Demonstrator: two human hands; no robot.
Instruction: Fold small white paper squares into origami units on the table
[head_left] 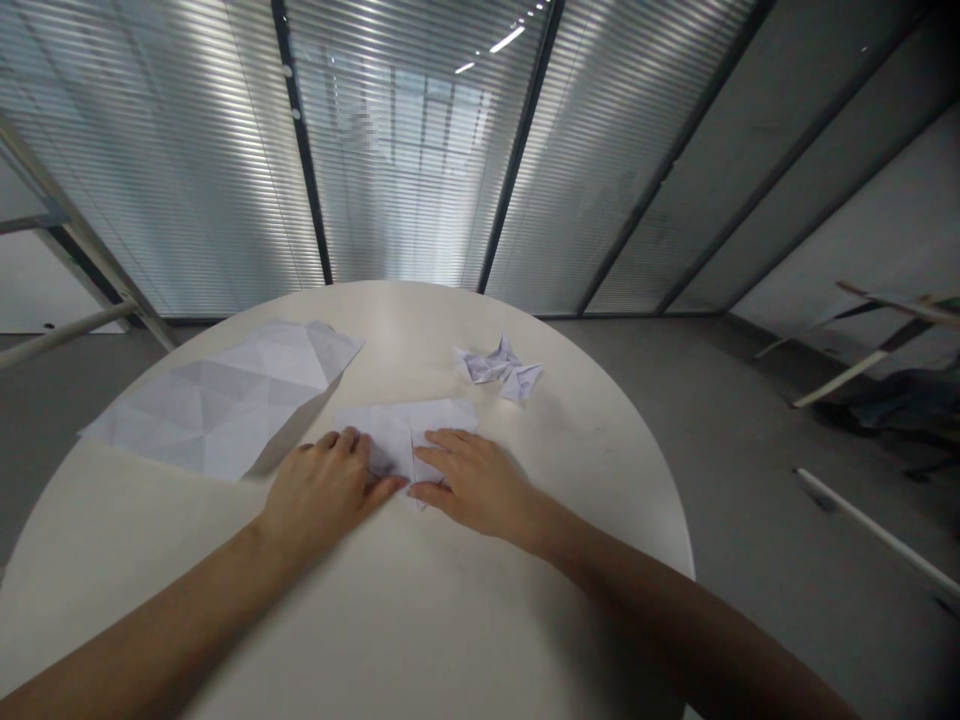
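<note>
A folded white paper (pixel 405 415) lies on the round white table (pixel 420 620), with a vertical seam down its middle. My left hand (pixel 322 490) rests on its left part, fingers curled at the edge and thumb pointing to the seam. On the right part lies my right hand (pixel 476 480), its fingers spread a little and reaching toward the seam. Both thumbs are near the paper's lower edge, close to each other. Beyond my right hand stands a folded white paper star shape (pixel 501 368). To the left is a large creased paper sheet (pixel 217 400).
Past the table's far edge is a glass wall with blinds (pixel 405 180). A pale metal frame (pixel 90 240) stands at the left. At the right, more furniture legs (pixel 840 378) show above the grey floor (pixel 720 420).
</note>
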